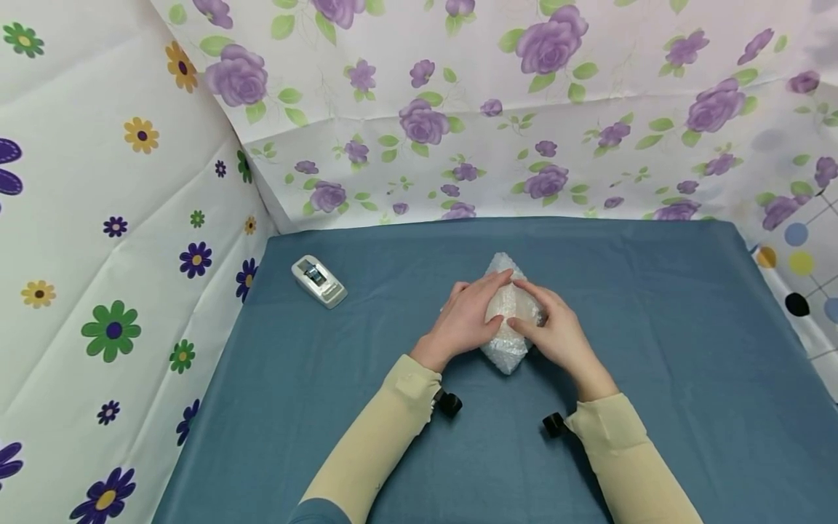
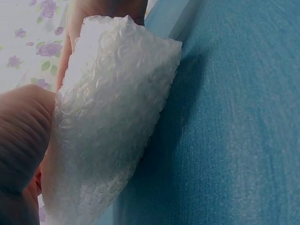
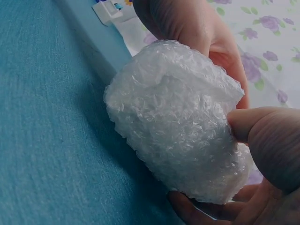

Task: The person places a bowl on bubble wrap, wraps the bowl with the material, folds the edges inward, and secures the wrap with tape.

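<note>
A bundle of clear bubble wrap (image 1: 507, 357) sits a little right of and below the centre of the head view, its pointed ends turned toward the top and bottom of the frame. What lies inside is hidden by the wrap. The left hand (image 1: 462, 320) grips it from the left, fingers reaching over its upper part and thumb bent in toward the middle. The right hand (image 1: 558, 333) grips it from the right, its thumb also bent inward, so the bundle is held between the two hands. In the right wrist view, the right thumb presses against the wrap at the right of the frame while other fingers curl round its lower edge. In the left wrist view, the wrap fills the left half of the frame, near the blue cloth (image 1: 393, 451); whether it touches that cloth cannot be told.

A small white device (image 1: 319, 282) with a dark inset lies on the cloth at the upper left of the table, well apart from the hands. Pale yellow sleeves (image 1: 376, 433) enter from the bottom of the head view. A curtain with purple roses (image 1: 366, 145) spans the top, and a daisy-patterned sheet (image 1: 72, 269) covers the left side
</note>
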`<state>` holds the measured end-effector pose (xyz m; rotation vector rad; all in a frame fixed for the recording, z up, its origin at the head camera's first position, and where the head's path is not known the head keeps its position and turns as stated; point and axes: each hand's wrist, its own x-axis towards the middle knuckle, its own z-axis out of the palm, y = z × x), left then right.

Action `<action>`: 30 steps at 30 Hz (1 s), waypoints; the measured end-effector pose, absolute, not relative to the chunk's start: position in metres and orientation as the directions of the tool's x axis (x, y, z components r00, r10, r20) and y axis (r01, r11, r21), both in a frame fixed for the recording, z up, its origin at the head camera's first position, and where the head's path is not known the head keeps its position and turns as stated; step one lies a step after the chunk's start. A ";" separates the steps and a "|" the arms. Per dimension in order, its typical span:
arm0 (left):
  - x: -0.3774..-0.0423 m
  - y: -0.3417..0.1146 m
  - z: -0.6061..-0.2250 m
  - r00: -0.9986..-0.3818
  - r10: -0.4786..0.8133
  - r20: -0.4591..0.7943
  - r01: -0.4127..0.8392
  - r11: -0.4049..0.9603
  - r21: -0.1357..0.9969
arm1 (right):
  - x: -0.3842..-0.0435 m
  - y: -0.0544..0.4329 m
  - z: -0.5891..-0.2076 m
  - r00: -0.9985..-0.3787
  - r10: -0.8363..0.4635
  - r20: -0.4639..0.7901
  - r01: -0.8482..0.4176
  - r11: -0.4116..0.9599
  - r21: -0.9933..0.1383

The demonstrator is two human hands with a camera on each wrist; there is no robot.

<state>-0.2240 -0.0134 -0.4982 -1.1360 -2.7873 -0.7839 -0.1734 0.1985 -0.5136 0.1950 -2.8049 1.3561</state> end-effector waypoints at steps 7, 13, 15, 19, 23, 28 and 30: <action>-0.224 -0.014 -0.497 -0.732 0.648 0.211 0.661 0.600 0.450 | -0.174 0.201 -0.514 -0.990 -0.132 0.052 -0.124 0.637 -0.761; -0.224 -0.015 -0.498 -0.734 0.647 0.205 0.658 0.602 0.452 | -0.174 0.202 -0.513 -0.989 -0.144 0.032 -0.119 0.653 -0.748; -0.224 -0.015 -0.498 -0.736 0.646 0.203 0.655 0.602 0.457 | -0.174 0.202 -0.513 -0.988 -0.156 0.022 -0.120 0.657 -0.744; -0.224 -0.016 -0.498 -0.733 0.649 0.205 0.656 0.594 0.466 | -0.175 0.205 -0.514 -0.982 -0.188 -0.001 -0.123 0.650 -0.750; -0.226 -0.017 -0.499 -0.730 0.650 0.210 0.657 0.582 0.480 | -0.175 0.207 -0.514 -0.976 -0.217 -0.014 -0.128 0.626 -0.769; -0.227 -0.018 -0.500 -0.729 0.652 0.208 0.653 0.572 0.496 | -0.175 0.209 -0.513 -0.971 -0.236 -0.028 -0.124 0.605 -0.787; -0.228 -0.018 -0.501 -0.724 0.657 0.208 0.657 0.567 0.497 | -0.175 0.209 -0.513 -0.972 -0.234 -0.035 -0.118 0.609 -0.785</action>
